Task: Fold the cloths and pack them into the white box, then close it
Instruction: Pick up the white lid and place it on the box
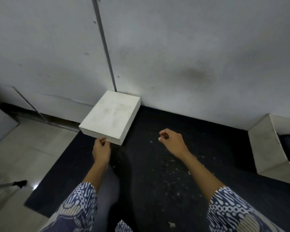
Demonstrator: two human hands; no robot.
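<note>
- The white box sits a little left of the middle of the frame. Its lid is on, so it is closed.
- The box is flat and has four sides. Its top has faint gray smudges. It is turned at a slant, with one corner pointing down toward the person.
- The far end of the box is right up against the gray wall.
- The box rests on a dark mat on the floor. The mat has little pale crumbs all over it.
- The left hand is at the near edge of the box. Its fingers are curled and its fingertips touch that edge. I cannot tell if it is really holding the box.
- The right hand is in the air over the mat, to the right of the box and not touching it. Its fingers are curled in and it holds nothing.
- Both arms wear blue and white patterned sleeves at the bottom of the frame.
- Pale floor tiles show at the lower left.
- A thin metal strip runs up the wall above the box.
- A second pale box, open with something dark inside, is at the right edge.
</note>
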